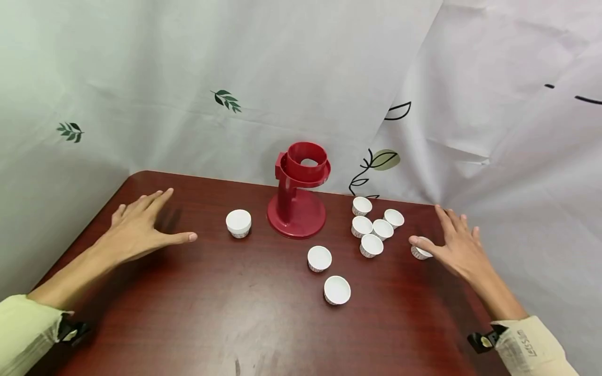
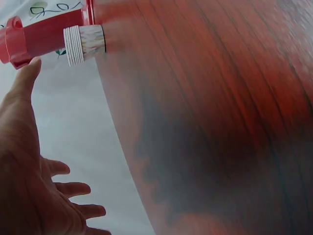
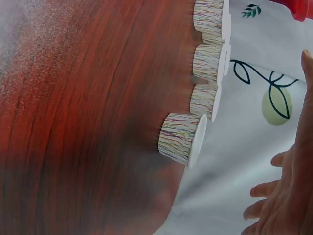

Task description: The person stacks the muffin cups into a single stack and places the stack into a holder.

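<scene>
My left hand hovers over the table's left side, fingers spread and holding nothing. To its right stands a short stack of paper cups, whose several rims show in the left wrist view. A red plastic stand with a round base and a ring-shaped top rises at the table's back middle. Over the right side, my right hand is held out with its thumb apart, also with nothing in it. Its thumb partly hides a single paper cup; in the right wrist view that patterned cup stands apart from the fingers.
Several white-lined paper cups cluster right of the stand. Two more, one cup and another cup, stand nearer the middle. The dark wooden table ends against a white hanging cloth with leaf prints.
</scene>
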Motion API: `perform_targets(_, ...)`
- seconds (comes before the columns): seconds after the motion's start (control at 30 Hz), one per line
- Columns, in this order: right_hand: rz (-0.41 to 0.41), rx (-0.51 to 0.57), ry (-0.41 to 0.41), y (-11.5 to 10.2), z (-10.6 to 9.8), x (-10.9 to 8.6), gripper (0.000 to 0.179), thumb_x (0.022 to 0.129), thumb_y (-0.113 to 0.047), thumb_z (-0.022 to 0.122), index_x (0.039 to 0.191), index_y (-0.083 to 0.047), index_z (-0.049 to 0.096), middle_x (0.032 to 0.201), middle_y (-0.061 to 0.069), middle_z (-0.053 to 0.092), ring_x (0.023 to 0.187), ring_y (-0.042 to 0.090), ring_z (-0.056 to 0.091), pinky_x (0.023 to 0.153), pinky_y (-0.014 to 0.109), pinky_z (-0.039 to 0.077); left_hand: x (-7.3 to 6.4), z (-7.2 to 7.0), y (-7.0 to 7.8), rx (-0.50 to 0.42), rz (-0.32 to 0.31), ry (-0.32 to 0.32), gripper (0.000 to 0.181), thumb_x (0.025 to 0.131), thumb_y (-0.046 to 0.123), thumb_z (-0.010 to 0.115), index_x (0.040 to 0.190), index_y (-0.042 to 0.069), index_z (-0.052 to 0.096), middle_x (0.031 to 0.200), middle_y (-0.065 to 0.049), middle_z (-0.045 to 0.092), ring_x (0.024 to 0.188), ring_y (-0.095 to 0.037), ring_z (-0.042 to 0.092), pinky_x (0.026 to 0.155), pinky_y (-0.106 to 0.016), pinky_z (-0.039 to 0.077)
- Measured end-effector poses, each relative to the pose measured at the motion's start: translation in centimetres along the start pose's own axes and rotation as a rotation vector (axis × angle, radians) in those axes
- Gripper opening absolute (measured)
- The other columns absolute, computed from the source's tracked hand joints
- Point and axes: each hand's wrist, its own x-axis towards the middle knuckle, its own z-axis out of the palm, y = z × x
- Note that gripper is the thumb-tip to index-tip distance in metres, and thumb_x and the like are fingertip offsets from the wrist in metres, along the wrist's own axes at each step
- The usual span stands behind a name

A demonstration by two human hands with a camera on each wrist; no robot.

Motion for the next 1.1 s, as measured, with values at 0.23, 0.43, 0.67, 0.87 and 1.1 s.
perform_targets(0.23,-0.016,0.008,-0.013,-0.4,0.2,-0.1,0.118,0.102,-0.076,0.064,0.183,-0.016,0.003,0.182,0.040,0.015,0.165,0.072,0.008,0.130,0.087,0.008,0.4,0.5,1.3,-0.110,0.014,0.005,0.140,0.081,0.078,0.090,0.181,0.010,0.020,0.177,-0.036,0.034,0.159,-0.064,0.033,0.115,-0.088,0.024)
perform_targets(0.43,-0.064,0.000,0.003,-1.6,0.3,-0.3,0.119,0.099,-0.076,0.070,0.183,-0.017,0.010,0.185,0.030,0.022,0.168,0.068,0.010,0.126,0.089,0.018,0.6,1.0,2.8,-0.206,-0.009,-0.046,0.136,0.080,0.078,0.091,0.180,0.012,0.026,0.179,-0.032,0.033,0.164,-0.057,0.032,0.121,-0.086,0.032)
perform_targets(0.67,-0.116,-0.010,0.022,-3.6,0.4,-0.7,0.122,0.093,-0.079,0.076,0.183,-0.021,0.018,0.183,0.029,0.029,0.169,0.063,0.017,0.127,0.085,0.024,0.8,2.3,4.7,-0.251,0.027,-0.025,0.132,0.074,0.077,0.096,0.173,0.009,0.040,0.175,-0.028,0.042,0.163,-0.052,0.039,0.124,-0.079,0.038)
perform_targets(0.87,-0.212,0.009,0.088,-4.0,2.0,-0.8,0.117,0.091,-0.082,0.076,0.182,-0.033,0.022,0.185,0.014,0.033,0.177,0.044,0.016,0.121,0.085,0.034,0.9,3.1,5.8,-0.274,0.070,0.002,0.129,0.072,0.074,0.099,0.170,0.009,0.046,0.173,-0.023,0.048,0.161,-0.047,0.043,0.127,-0.075,0.039)
perform_targets(1.1,-0.300,-0.032,0.090,-7.7,1.8,-1.9,0.121,0.084,-0.082,0.082,0.180,-0.029,0.031,0.176,0.017,0.048,0.165,0.048,0.041,0.111,0.081,0.048,1.3,3.6,6.7,-0.355,0.087,0.049,0.125,0.069,0.073,0.101,0.166,0.011,0.051,0.168,-0.016,0.057,0.155,-0.042,0.053,0.124,-0.070,0.043)
